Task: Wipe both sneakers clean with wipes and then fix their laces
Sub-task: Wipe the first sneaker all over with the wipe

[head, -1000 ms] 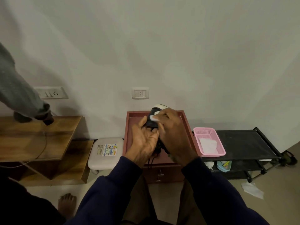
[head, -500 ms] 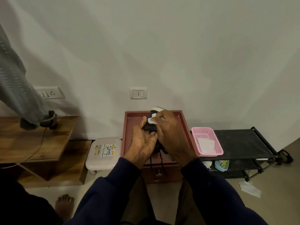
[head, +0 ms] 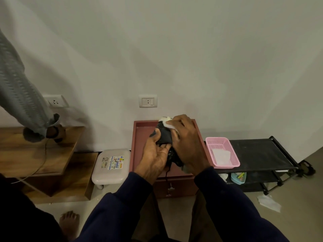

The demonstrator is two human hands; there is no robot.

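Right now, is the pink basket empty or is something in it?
Not empty. White wipes lie in a pile on the bottom of the pink basket, seen through its open top.

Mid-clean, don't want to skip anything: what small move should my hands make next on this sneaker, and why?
Probably slide the wipe along the pale sole edge of the sneaker. The right hand holds it against the far end, the left hand grips the dark upper, and a lace hangs loose, so lacing likely waits.
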